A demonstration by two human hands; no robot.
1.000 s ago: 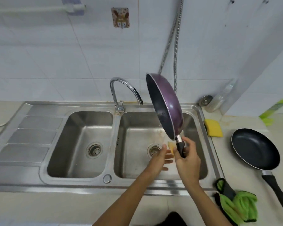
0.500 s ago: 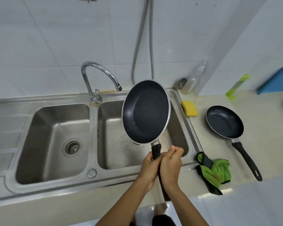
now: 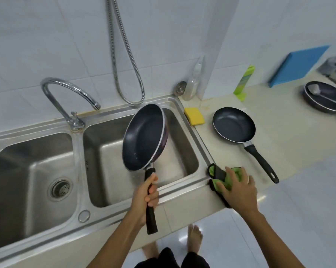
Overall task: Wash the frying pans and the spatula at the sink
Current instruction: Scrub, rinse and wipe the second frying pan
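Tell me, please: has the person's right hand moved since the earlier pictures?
Yes. The right hand left the purple frying pan's black handle and went rightward, past the steel sink's rim, onto the green cloth on the counter.

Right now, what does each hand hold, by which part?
The left hand grips the purple-sided black frying pan by its handle; the right hand, spread over the green cloth, holds nothing.

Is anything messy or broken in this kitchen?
Nothing looks broken or spilled. The green cloth is scrunched at the front edge of the counter, partly hanging over, under the right hand. The left hand holds the purple pan tilted over the right basin, which suits washing.
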